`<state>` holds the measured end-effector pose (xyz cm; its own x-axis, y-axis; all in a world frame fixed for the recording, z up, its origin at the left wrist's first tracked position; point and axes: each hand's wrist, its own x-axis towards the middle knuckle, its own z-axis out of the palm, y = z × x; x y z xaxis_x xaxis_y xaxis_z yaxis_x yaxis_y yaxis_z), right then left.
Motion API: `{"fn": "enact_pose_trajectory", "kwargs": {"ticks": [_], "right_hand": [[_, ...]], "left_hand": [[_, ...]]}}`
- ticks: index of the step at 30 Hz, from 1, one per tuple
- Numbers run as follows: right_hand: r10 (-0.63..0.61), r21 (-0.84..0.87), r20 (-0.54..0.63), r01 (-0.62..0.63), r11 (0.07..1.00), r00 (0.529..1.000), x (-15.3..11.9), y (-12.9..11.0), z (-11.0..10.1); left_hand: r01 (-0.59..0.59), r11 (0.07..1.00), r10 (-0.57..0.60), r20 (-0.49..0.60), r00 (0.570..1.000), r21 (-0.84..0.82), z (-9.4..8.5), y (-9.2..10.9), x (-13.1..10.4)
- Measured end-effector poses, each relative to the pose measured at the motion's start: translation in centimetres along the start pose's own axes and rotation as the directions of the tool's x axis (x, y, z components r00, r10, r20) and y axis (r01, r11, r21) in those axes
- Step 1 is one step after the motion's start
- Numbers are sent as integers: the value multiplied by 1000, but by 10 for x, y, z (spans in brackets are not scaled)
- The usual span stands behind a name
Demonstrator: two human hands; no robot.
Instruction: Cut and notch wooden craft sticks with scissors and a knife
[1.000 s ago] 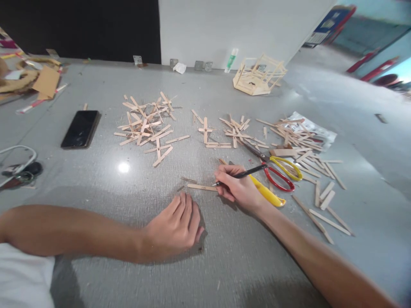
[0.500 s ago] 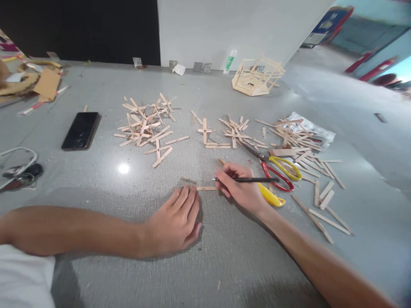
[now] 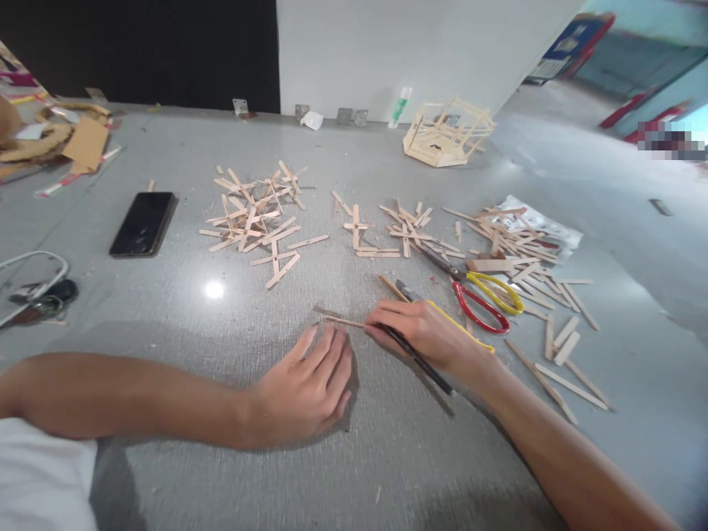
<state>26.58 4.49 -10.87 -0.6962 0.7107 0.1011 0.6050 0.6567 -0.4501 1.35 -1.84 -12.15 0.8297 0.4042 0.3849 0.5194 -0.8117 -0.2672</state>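
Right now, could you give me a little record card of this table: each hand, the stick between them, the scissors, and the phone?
Left fingers: slightly bent, tips at the near side of the thin stick; contact unclear
Right fingers: holding a black pen, at the stick's right end
Stick: seen nearly edge-on, spanning between the two hands
Scissors: one red handle, one yellow, lying beyond the right hand
Phone: lying flat, screen dark, toward the picture's left
Back: open wooden frame standing near a white panel
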Motion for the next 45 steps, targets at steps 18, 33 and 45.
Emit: {"fn": "enact_pose_trajectory", "kwargs": {"ticks": [18,33,45], "right_hand": [[-27,106,-100,37,994,995,1,9,-2],[382,600,-103,-249,760,918,6,-7,14],[457,710,156,-421,565,876,13,-18,14]], "left_hand": [[-26,1000,26,-47,999,-6,5,0,-2],[-102,995,102,20,995,-23,-1,-3,1],[-53,998,53,33,998,-17,0,-4,2]]}}
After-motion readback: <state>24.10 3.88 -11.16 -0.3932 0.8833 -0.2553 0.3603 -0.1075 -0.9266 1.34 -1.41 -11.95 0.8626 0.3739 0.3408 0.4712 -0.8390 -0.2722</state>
